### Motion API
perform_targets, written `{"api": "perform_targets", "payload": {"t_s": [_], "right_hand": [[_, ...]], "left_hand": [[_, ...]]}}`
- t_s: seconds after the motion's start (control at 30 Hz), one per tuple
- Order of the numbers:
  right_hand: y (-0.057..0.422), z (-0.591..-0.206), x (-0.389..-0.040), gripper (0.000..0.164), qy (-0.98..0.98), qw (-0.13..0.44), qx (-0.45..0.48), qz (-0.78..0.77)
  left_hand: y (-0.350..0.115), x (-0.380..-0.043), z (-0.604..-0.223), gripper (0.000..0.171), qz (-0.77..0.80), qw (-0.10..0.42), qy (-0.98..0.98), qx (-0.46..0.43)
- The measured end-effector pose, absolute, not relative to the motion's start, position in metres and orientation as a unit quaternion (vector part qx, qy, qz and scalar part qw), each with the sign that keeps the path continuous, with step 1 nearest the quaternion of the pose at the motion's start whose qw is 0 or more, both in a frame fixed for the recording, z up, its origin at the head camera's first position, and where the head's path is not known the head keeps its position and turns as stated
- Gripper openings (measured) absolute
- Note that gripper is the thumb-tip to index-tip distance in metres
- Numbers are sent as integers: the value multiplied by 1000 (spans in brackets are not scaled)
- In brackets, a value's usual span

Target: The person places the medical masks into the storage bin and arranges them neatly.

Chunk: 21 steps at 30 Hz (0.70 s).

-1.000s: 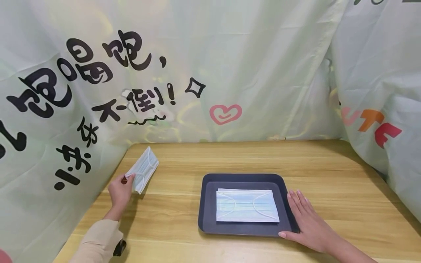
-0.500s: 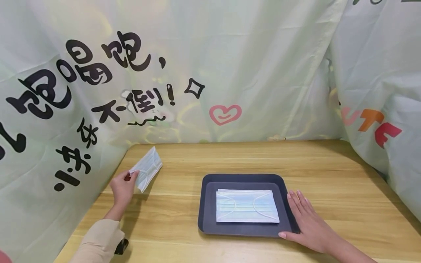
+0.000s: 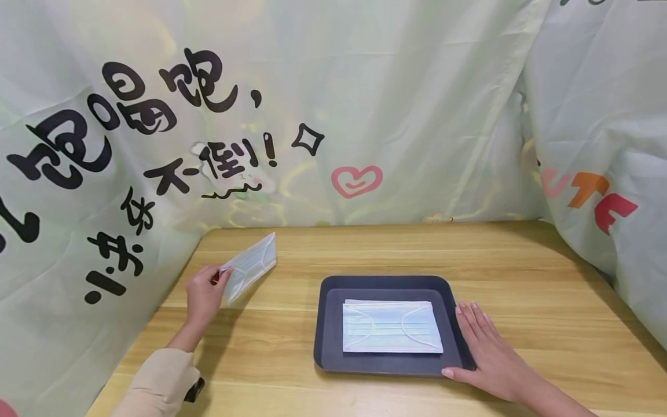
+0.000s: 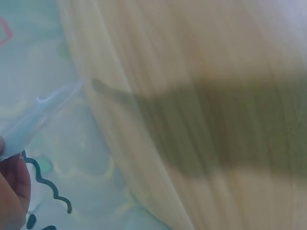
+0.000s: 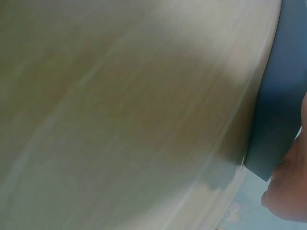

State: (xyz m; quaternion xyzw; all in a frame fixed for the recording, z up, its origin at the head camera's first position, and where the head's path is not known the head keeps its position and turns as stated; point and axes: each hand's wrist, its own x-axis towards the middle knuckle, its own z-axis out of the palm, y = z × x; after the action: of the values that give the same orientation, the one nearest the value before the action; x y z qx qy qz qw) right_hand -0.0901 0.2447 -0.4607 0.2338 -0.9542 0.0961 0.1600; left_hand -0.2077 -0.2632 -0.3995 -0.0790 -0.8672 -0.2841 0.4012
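A light blue face mask (image 3: 252,266) with white ear loops is pinched at its near left end by my left hand (image 3: 205,295). It is held tilted above the left part of the table, and in the left wrist view the same mask (image 4: 41,112) shows nearly edge-on. Right of centre, a dark tray (image 3: 328,353) holds flat face masks (image 3: 393,327); at least two overlap, the lower mostly hidden. My right hand (image 3: 487,353) rests against the tray's right rim with fingers straight and thumb near the front corner. The right wrist view catches part of that hand beside the tray wall (image 5: 276,91).
The wood-grain table (image 3: 281,347) runs back to a pale printed cloth (image 3: 417,116) that hangs behind it and along both sides. A bare stretch of tabletop lies between my left hand and the tray. A dark strap (image 3: 194,391) shows at my left cuff.
My left hand has moved to the right and slightly away from me, carrying the face mask, which has turned a little. The right hand, the tray and its masks have stayed put.
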Motion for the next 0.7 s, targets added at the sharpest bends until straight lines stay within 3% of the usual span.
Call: {"api": "perform_targets", "payload": {"t_s": [0.47, 0.7], "right_hand": [[245, -460, -90, 105, -952, 177, 236, 85], [245, -461, -91, 105, -952, 176, 236, 83]], "left_hand": [[-242, -198, -383, 8, -309, 399, -856, -112], [-233, -191, -377, 8, -369, 364, -851, -81]]}}
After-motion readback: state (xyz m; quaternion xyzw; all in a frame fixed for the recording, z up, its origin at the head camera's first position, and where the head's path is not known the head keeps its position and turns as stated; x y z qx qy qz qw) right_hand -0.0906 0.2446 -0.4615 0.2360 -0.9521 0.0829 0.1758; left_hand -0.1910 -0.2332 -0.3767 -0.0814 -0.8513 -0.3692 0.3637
